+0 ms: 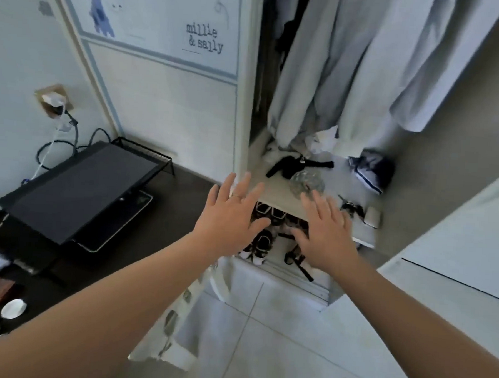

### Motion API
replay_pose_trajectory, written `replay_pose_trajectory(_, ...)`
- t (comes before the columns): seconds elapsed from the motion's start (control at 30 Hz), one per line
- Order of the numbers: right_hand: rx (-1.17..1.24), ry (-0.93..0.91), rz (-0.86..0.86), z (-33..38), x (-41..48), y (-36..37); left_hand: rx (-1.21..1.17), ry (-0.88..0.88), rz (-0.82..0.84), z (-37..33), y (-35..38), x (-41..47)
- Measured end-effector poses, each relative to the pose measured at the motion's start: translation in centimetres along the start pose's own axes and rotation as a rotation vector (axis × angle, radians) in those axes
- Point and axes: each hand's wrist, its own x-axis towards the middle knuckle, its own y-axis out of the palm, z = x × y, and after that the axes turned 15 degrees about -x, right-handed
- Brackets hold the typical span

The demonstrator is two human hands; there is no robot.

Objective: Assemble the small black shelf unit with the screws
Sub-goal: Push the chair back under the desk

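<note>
A black shelf panel (80, 191) lies tilted on the dark desk (184, 191) at the left, over a laptop (119, 228). Behind it a black wire rack part (146, 151) stands against the wardrobe side. My left hand (229, 219) and my right hand (324, 230) are stretched out in front of me with straight, spread fingers, holding nothing. Both hover in front of the open wardrobe, above its light shelf (274, 190). A clear plastic bag (306, 183) lies on that shelf just beyond my right fingertips; its contents are too blurred to tell.
Grey clothes (350, 67) hang in the wardrobe. On its shelf lie a black strap (295, 165), keys (351, 208) and a small white box (372, 217). Shoes (263, 241) sit below. Cables and a wall plug (56, 106) are at the left. Tiled floor (263, 334) lies beneath my arms.
</note>
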Motion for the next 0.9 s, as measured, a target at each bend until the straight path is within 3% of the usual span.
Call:
replay_pose_trajectory(0.17,-0.019,0.146,0.072,-9.8,-0.3,6.9,0.038,0.088,0.095,-5.5,9.0,5.9)
replay_pose_trajectory(0.37,-0.13,0.253,0.109,-19.5,0.8,26.0,0.22,0.223,0.234,-4.7,30.7,14.7)
replay_pose_trajectory(0.63,-0.13,0.33,0.026,-23.8,-1.4,47.0,0.112,0.297,0.213,-3.3,56.1,19.4)
replay_pose_trajectory(0.77,-0.157,0.302,-0.048,-23.6,-4.9,51.0,0.044,0.33,0.181,-4.5,61.6,17.2)
replay_pose_trajectory(0.9,-0.174,0.356,-0.07,-24.2,-10.6,50.0,0.1,0.357,0.177,-6.7,61.9,12.4)
